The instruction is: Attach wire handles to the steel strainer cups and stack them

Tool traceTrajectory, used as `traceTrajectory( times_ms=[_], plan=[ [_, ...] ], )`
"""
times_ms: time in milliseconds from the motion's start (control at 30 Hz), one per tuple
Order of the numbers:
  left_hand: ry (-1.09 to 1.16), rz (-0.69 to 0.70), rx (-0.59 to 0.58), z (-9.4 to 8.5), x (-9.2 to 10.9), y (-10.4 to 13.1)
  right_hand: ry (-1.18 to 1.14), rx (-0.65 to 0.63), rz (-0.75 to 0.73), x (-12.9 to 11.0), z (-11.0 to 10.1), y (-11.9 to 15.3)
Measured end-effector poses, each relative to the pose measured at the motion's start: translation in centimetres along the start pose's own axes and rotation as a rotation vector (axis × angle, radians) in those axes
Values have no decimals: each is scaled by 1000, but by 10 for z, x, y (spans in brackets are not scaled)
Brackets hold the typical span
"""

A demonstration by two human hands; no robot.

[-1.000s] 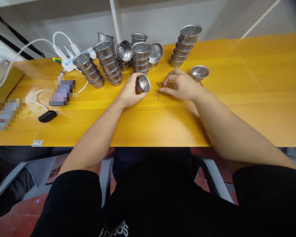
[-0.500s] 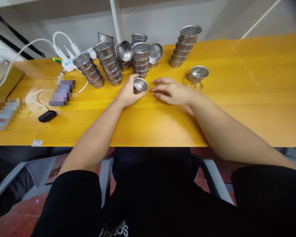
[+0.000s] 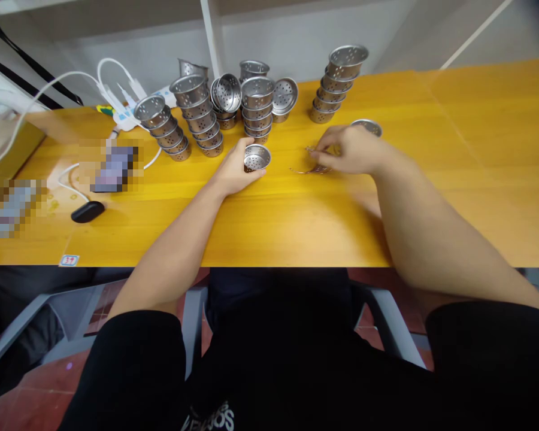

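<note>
My left hand is wrapped around the side of a small perforated metal cup, which stands upright with its mouth facing up. To its right, my right hand is closed in a pinch just above the table. Thin coppery wire shows at and below its fingertips, in curved strands; how many pieces there are I cannot tell. Another perforated cup sits behind my right hand, with only its rim showing.
Stacks of perforated cups line the back of the yellow table, with another stack further right. To the left are a power strip with white cables, a blurred phone and a black oval device.
My right hand has moved right, away from the cup in my left hand, and its fingers have drawn together on the wire. My left hand has stayed on its cup.
</note>
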State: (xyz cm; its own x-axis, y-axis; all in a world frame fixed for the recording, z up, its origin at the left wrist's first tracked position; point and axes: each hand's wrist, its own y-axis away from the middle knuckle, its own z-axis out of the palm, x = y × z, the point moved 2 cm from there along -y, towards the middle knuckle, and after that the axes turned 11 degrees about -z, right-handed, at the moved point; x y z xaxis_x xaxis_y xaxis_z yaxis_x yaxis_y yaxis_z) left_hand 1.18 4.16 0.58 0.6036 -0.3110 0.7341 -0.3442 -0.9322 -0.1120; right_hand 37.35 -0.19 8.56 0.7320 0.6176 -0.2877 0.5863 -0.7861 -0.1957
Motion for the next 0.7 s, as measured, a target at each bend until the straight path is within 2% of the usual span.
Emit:
traceTrajectory(
  times_ms=[167, 233, 300, 400, 467, 567, 700],
  plan=[
    [-7, -32, 2, 2, -1, -2, 177, 245, 522, -12, -30, 8],
    [-16, -55, -1, 2, -1, -3, 164, 221, 703, -9, -35, 12],
    [-28, -68, -1, 2, 0, -2, 124, 129, 809, 0, -33, 15],
    [-53, -75, -3, 0, 2, -1, 94, 13, 805, 20, -23, 15],
    [-60, -67, -14, -1, 4, 1, 90, 3, 773, 32, -16, 13],
    [-55, -29, -32, -2, 6, 2, 75, 121, 729, 39, -12, 12],
    [-74, 5, -33, -1, 9, 2, 50, 318, 560, 26, -14, 10]
  ],
)
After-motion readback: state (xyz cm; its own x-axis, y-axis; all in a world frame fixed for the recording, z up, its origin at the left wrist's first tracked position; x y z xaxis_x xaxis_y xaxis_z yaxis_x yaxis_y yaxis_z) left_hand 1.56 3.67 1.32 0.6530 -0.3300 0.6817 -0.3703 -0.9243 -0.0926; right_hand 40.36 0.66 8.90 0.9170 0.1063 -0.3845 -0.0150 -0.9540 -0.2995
